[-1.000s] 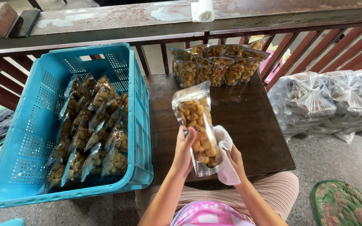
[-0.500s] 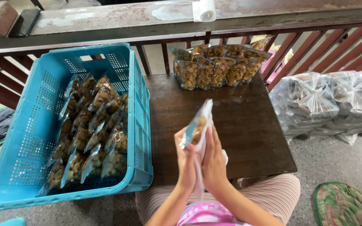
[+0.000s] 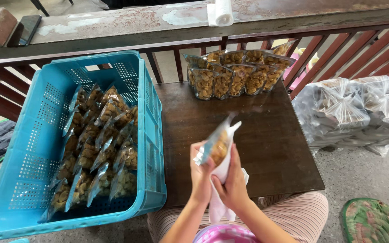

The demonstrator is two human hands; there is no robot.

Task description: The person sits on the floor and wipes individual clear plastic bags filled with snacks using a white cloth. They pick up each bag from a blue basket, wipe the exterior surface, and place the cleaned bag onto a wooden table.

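1. Snack bag (image 3: 217, 146): clear pouch of brown fried pieces, held edge-on and tilted above the near half of the counter (image 3: 271, 148).
2. Left hand (image 3: 202, 173): fingers closed around the bag's lower left edge, pinching it.
3. Right hand (image 3: 232, 182): fingers pressed together against a white cloth (image 3: 219, 202) laid on the bag's lower side; the cloth's tail hangs toward the lap.
4. Step in hand, as judged: wiping the pouch's outer surface. The next move calls for a firm grip while the cloth slides, without crushing the contents.
5. Blue crate (image 3: 32, 148): left of the counter, holding rows of like bags.
6. Standing bags (image 3: 232, 74): clustered at the counter's far edge.
7. Tied clear sacks (image 3: 356, 108): right of the counter.
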